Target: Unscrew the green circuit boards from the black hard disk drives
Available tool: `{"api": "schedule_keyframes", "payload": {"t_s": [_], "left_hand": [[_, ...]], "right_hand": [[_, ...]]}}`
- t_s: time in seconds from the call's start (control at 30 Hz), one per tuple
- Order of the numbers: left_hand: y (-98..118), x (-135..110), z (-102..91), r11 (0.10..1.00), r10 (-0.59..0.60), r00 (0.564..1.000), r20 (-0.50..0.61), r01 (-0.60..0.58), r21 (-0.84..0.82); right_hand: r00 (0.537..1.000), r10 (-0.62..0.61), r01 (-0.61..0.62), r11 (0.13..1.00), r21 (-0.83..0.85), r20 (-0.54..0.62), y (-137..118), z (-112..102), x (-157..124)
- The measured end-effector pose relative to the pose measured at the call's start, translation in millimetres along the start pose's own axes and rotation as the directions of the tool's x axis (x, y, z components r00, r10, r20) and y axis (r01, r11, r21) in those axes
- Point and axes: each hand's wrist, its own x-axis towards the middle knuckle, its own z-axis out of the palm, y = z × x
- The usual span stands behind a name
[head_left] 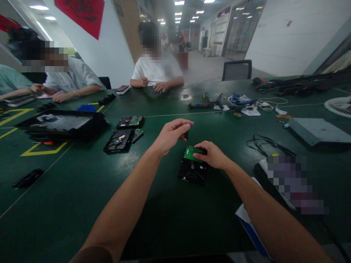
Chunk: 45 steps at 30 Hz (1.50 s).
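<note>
Drive [192, 172] sits right under the right hand [213, 155], thumb on its green board [189, 152], fingers curled at the edge; left hand [172, 135] hovers just past it, fingertips pinched, can't tell on what.

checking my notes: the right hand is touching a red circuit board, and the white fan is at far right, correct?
Not quite: the circuit board touched by the right hand is green, not red, as the head view shows. The white fan is at far right.
</note>
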Motion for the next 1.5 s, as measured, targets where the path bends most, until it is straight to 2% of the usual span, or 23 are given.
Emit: {"api": "schedule_keyframes", "payload": {"t_s": [0.17, 0.27, 0.5, 0.67, 0.83, 1.1, 1.33, 1.5], "left_hand": [[2.2, -1.5, 4.2, 0.974, -0.079, 0.996, 0.029, 0.083, -0.212], [1.5, -1.3, 5.0, 0.957, -0.109, 0.994, 0.025, 0.112, -0.269], [2.1, 0.5, 1.1, 0.985, -0.081, 0.994, -0.075, 0.068, -0.156], [2.0, 1.4, 0.2, 0.973, -0.109, 0.994, -0.017, 0.103, -0.209], [1.7, 0.3, 2.1, 0.969, -0.078, 0.997, -0.013, 0.073, -0.238], [2.5, -1.6, 1.9, 0.996, -0.034, 0.999, -0.027, 0.031, -0.082], [-0.3, -1.5, 2.6, 0.969, -0.106, 0.994, 0.017, 0.107, -0.222], [0.6, -1.8, 4.4, 0.968, -0.093, 0.996, 0.010, 0.092, -0.233]], "right_hand": [[1.000, -0.011, 0.011, 1.000, -0.006, 0.010, 0.0, -0.7, 0.3], [1.000, -0.009, 0.010, 1.000, -0.003, 0.010, -1.5, -1.5, 0.4], [1.000, 0.012, -0.012, 1.000, 0.000, 0.001, -1.5, -0.3, -0.3], [1.000, 0.022, -0.022, 1.000, -0.006, -0.005, 2.0, 1.5, -0.5], [1.000, 0.017, -0.017, 1.000, -0.015, -0.001, 3.2, 1.5, -0.5], [1.000, 0.000, 0.000, 1.000, -0.013, 0.000, -2.4, -0.8, 0.7], [1.000, 0.003, -0.003, 1.000, -0.016, 0.001, -1.8, -0.6, 0.5], [1.000, 0.013, -0.013, 1.000, -0.019, -0.004, -0.2, 0.4, -0.3]]}}
